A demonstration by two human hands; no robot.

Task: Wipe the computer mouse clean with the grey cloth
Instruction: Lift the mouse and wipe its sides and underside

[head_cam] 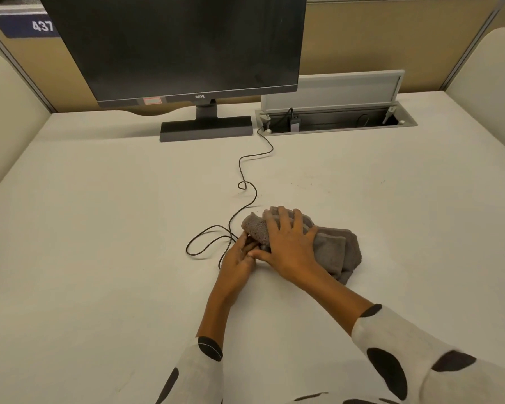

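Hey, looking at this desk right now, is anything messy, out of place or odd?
Only small things. The mouse cable lies in loose loops and a small kink across the desk. The cable tray lid behind stands open. The mouse itself is hidden under the grey cloth and both hands.

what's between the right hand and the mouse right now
Only the grey cloth. The right hand presses flat on top of it, and the mouse beneath is hidden. The left hand reaches in from the near left side, fingers at the cloth's edge.
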